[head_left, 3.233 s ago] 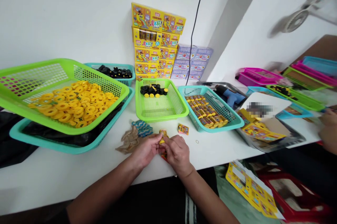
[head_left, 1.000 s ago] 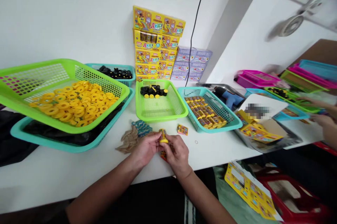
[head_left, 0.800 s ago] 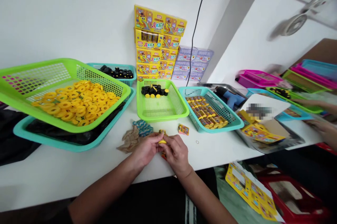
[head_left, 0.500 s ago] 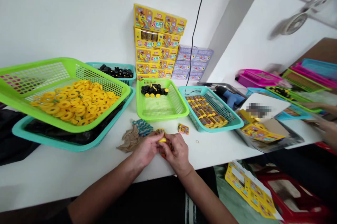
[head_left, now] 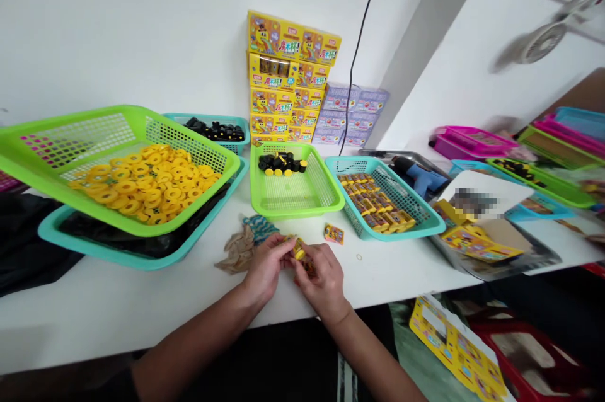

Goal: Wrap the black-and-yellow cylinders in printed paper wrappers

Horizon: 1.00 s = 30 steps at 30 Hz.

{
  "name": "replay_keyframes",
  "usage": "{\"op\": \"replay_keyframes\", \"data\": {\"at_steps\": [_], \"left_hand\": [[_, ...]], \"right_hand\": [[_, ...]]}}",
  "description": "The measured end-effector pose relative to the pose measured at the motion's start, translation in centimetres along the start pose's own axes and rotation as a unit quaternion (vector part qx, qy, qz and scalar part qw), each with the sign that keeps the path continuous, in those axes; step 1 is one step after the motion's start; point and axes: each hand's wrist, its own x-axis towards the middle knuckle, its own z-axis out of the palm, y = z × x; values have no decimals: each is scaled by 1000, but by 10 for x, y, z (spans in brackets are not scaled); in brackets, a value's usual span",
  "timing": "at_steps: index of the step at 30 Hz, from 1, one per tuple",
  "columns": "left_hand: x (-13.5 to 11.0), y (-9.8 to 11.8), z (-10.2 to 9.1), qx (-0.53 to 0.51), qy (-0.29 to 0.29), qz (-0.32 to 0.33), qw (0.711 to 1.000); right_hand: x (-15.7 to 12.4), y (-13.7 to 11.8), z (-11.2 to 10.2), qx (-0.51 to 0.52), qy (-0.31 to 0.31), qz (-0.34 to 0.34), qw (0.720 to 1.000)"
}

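Observation:
My left hand (head_left: 266, 264) and my right hand (head_left: 321, 275) meet over the white table (head_left: 108, 307) near its front edge. Both are closed around a small yellow toy piece (head_left: 298, 249) pinched between their fingertips. A printed yellow wrapper or small box shows under my right fingers; I cannot tell which. A small printed yellow packet (head_left: 333, 234) lies on the table just right of my hands. A folded pile of brown and blue-striped cloth (head_left: 247, 237) lies just left of them.
A green basket of yellow rings (head_left: 137, 183) sits on a teal basket (head_left: 142, 257) at left. A green basket with black and yellow parts (head_left: 293, 191) and a teal basket of wrapped packets (head_left: 382, 203) stand ahead. Yellow boxes (head_left: 288, 74) are stacked at the wall.
My hands stay together on the yellow piece and turn it slightly. The view has shifted a little to the left. Another person's hands at the far right have moved out of sight.

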Motion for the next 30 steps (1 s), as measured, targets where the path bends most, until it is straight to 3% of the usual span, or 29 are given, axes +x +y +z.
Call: {"op": "replay_keyframes", "data": {"at_steps": [3, 9, 17, 23, 30], "left_hand": [[-2, 0, 1, 3, 2, 8, 1000], [-1, 2, 2, 10, 11, 2, 1000], [1, 1, 0, 1, 33, 5, 999], [-1, 1, 2, -5, -12, 0, 1000], [5, 2, -4, -45, -40, -54, 997]], "right_hand": [[2, -1, -2, 3, -5, -24, 1000], [2, -1, -1, 29, 6, 6, 1000], [4, -2, -4, -20, -47, -101, 994], [-2, 7, 0, 4, -24, 30, 999], [-2, 5, -1, 4, -18, -9, 1000]]}}
